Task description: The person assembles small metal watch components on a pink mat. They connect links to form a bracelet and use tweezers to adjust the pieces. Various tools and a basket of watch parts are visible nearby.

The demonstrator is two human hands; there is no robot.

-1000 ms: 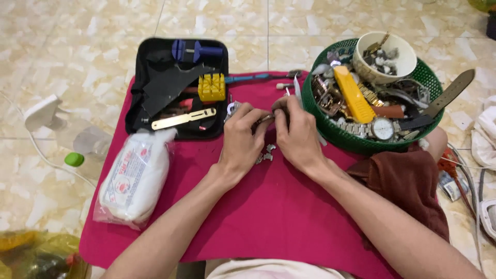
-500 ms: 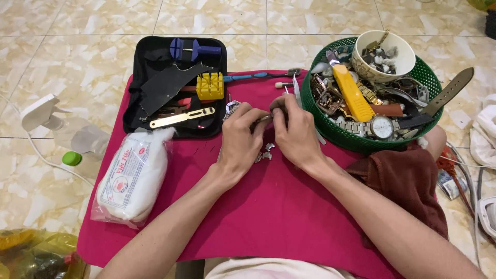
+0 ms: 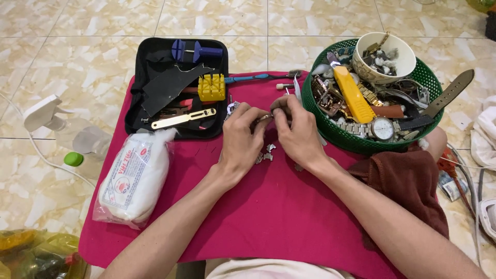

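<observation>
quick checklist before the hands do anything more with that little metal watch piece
1. Both hands on the small metal piece: left hand and right hand pinch it together. Ok.
2. Piece over the red cloth, not the floor: ok.
3. Loose links lie on the cloth just under the hands, apart from them: ok.
4. Tool case open, left of the hands: ok.
5. Green basket clear of the right hand: close beside it, not touching. Ok.
6. Firmness of the grip: cannot tell, fingers hide it.

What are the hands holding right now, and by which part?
Both hands, left hand and right hand, pinch a small metal watch-band piece between their fingertips, one at each end. Which part exactly is too small to tell.
</observation>
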